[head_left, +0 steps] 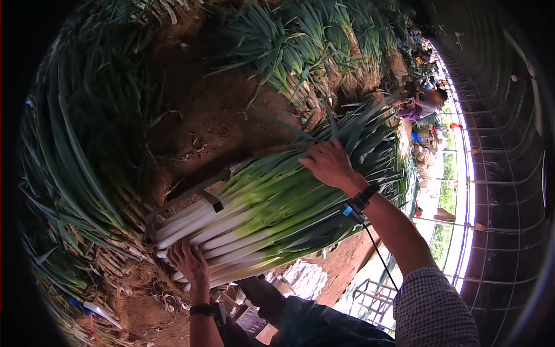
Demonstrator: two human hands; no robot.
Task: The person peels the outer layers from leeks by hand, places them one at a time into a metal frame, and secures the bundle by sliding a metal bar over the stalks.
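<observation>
One heap of leeks lay against a metal frame, beneath two hands: the left hand, fingers loosely bent, touched white stalks; the right hand, spread, gripping nothing, touched green leaves.

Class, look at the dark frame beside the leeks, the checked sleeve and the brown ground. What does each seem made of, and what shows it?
Dark frame: probably metal, dull; its slim, straight-edged bars suggest it.
Checked sleeve: matt woven cloth, judging by its fine check; the fibre is unclear.
Brown ground: apparently bare earth, matt, with an uneven surface.
</observation>
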